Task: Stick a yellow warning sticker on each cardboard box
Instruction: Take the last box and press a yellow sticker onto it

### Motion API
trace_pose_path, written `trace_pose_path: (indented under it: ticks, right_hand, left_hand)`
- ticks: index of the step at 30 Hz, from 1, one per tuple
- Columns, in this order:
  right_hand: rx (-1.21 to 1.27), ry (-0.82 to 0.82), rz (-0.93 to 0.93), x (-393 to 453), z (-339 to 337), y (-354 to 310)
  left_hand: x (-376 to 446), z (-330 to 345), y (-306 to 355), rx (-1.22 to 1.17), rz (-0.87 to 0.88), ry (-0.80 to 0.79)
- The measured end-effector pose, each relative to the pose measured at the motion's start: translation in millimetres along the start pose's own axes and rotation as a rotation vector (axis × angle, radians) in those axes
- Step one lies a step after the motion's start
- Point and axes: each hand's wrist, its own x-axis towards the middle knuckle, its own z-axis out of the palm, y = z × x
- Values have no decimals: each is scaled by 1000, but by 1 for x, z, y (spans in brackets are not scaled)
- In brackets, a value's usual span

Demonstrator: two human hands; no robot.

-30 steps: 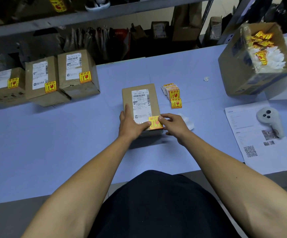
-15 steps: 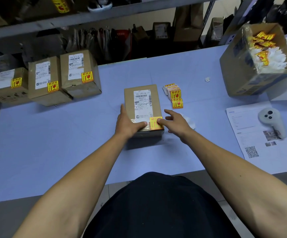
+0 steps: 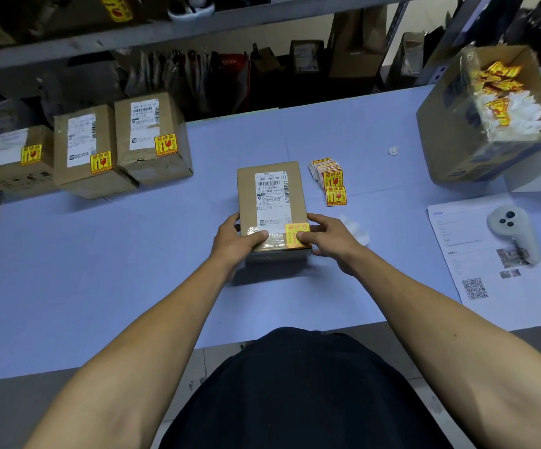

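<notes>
With three stickered boxes (image 3: 81, 147) parked at the table's (image 3: 100, 270) far left, the left hand (image 3: 235, 241) and right hand (image 3: 327, 243) clasp the centre box (image 3: 270, 202), right thumb pressing its yellow sticker (image 3: 296, 234) (judged nearly finished; spare stickers (image 3: 329, 181) remain beside it).

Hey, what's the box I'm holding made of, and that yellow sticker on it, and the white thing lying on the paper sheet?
The box looks like brown matte cardboard, with glossy clear tape across its near end. The yellow sticker seems to be printed paper or film with a slight sheen; which one is unclear. The white controller looks like smooth moulded plastic with dark buttons.
</notes>
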Motion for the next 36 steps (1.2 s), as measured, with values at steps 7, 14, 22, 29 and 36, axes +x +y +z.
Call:
trace_pose_path:
  ticks: [7, 14, 22, 29, 36]
  right_hand:
    - [5, 33, -47, -20, 13, -16]
    - [8, 71, -142, -29, 41, -55]
    - [34, 104, -219, -26, 73, -96]
    - [37, 128, -213, 4, 80, -119]
    - [-12, 69, -171, 65, 68, -149]
  left_hand:
    - [-7, -18, 8, -14, 57, -20]
    - [-12, -56, 35, -29, 141, 26]
    - [3, -101, 66, 7, 194, 29]
    - [37, -116, 84, 11, 186, -20]
    - [87, -110, 107, -8, 146, 59]
